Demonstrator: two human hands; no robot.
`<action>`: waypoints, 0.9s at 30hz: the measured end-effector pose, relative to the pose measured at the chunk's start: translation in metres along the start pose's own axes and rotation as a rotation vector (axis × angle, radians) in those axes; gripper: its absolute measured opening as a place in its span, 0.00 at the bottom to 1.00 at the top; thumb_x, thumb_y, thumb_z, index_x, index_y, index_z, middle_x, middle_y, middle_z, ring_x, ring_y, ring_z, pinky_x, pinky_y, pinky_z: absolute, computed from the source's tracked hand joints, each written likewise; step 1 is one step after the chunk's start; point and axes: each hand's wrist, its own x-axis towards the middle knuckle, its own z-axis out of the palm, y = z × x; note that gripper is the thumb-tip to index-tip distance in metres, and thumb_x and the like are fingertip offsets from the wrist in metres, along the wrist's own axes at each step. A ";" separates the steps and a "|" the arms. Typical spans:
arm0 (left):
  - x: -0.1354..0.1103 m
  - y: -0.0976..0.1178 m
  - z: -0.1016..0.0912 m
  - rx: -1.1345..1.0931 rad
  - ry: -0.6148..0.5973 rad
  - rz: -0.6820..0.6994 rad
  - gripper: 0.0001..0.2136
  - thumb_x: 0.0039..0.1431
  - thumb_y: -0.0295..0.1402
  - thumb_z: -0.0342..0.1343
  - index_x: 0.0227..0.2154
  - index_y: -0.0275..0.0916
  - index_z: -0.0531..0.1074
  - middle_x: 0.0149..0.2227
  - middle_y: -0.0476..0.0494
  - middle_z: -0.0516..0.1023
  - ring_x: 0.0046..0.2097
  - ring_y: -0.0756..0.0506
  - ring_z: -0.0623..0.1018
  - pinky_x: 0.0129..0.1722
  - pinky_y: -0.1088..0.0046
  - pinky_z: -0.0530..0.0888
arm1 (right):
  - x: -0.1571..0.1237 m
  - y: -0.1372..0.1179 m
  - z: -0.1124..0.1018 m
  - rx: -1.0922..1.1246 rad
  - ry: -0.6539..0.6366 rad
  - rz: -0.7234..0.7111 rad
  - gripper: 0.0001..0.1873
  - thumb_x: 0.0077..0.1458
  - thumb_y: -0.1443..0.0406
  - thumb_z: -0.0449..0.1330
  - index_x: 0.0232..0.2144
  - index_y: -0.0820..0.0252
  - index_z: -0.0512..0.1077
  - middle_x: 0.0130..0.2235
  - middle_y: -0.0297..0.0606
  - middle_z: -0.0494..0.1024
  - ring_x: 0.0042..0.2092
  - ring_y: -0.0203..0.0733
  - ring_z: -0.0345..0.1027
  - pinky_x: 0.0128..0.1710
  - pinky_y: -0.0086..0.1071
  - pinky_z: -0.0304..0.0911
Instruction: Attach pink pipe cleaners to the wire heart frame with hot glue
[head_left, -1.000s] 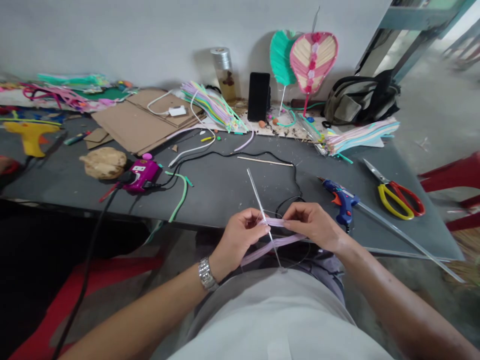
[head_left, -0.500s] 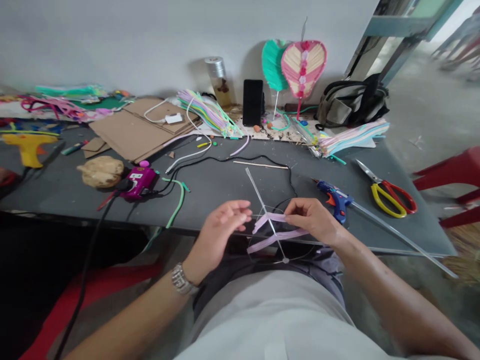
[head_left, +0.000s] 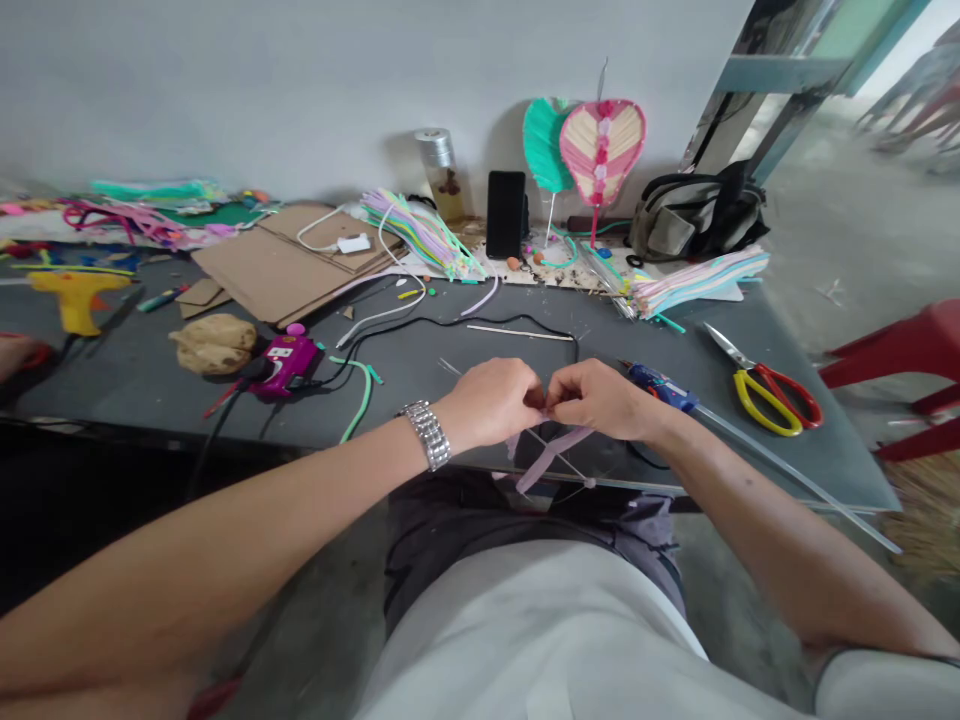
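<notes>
Fingertip to fingertip over the table's near edge, my left hand (head_left: 491,402) and my right hand (head_left: 596,400) both pinch a lilac pipe cleaner, mostly covered by the fingers. It belongs to a thin wire frame (head_left: 574,465) held just below the hands. Another lilac pipe cleaner (head_left: 541,464) crosses the frame's centre wire, closer to my body. The wire's far ends stick out beyond my left hand. To the right of my right hand lies a blue glue gun (head_left: 664,385) with a long clear glue stick in it.
Scissors (head_left: 765,385) with red and yellow handles lie at the right. At the left are a purple power socket (head_left: 283,365), cardboard (head_left: 277,270) and a yellow glue gun (head_left: 79,300). Pipe cleaner bundles (head_left: 424,235), a phone (head_left: 505,215) and a pink heart-shaped fan (head_left: 602,150) stand behind.
My left hand has moved right and closed at the lilac pipe cleaner beside my right hand. The wire frame has tilted and shifted slightly right.
</notes>
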 end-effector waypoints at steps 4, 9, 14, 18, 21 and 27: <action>0.009 -0.014 0.006 -0.057 -0.115 -0.119 0.05 0.45 0.28 0.66 0.18 0.42 0.80 0.16 0.48 0.74 0.20 0.49 0.67 0.24 0.72 0.57 | 0.000 0.013 -0.004 0.056 -0.002 -0.002 0.07 0.45 0.64 0.63 0.27 0.62 0.78 0.26 0.32 0.76 0.29 0.35 0.64 0.29 0.28 0.57; 0.006 -0.012 0.010 -0.156 -0.079 -0.083 0.05 0.45 0.29 0.68 0.18 0.42 0.80 0.18 0.47 0.75 0.23 0.47 0.71 0.27 0.71 0.63 | -0.003 0.025 -0.002 0.165 0.006 0.059 0.09 0.46 0.61 0.67 0.27 0.62 0.78 0.26 0.33 0.76 0.29 0.35 0.64 0.30 0.29 0.57; -0.043 0.006 0.005 -0.171 0.359 0.043 0.05 0.54 0.32 0.65 0.35 0.43 0.83 0.40 0.42 0.84 0.44 0.42 0.79 0.49 0.66 0.71 | -0.008 0.031 -0.004 0.369 0.064 0.135 0.13 0.43 0.59 0.70 0.28 0.63 0.78 0.26 0.34 0.76 0.28 0.35 0.64 0.29 0.29 0.57; -0.081 -0.012 0.007 -0.376 0.608 -0.309 0.06 0.58 0.35 0.62 0.34 0.40 0.82 0.37 0.42 0.84 0.41 0.43 0.80 0.44 0.68 0.73 | -0.012 0.031 -0.002 0.503 0.063 0.178 0.13 0.40 0.60 0.72 0.27 0.63 0.79 0.26 0.34 0.77 0.27 0.33 0.64 0.28 0.28 0.57; -0.082 -0.025 0.018 -0.676 0.401 -0.418 0.16 0.53 0.36 0.66 0.45 0.38 0.80 0.44 0.39 0.84 0.47 0.41 0.80 0.46 0.67 0.75 | -0.012 0.027 0.006 0.542 0.023 0.191 0.13 0.39 0.61 0.73 0.26 0.63 0.78 0.26 0.34 0.77 0.28 0.33 0.66 0.28 0.28 0.59; -0.058 -0.016 0.036 -0.765 0.081 -0.401 0.12 0.54 0.40 0.66 0.36 0.36 0.83 0.33 0.41 0.83 0.34 0.46 0.78 0.34 0.73 0.72 | -0.014 0.013 0.020 0.534 -0.014 0.158 0.13 0.40 0.60 0.72 0.27 0.63 0.78 0.26 0.32 0.77 0.28 0.33 0.66 0.29 0.27 0.59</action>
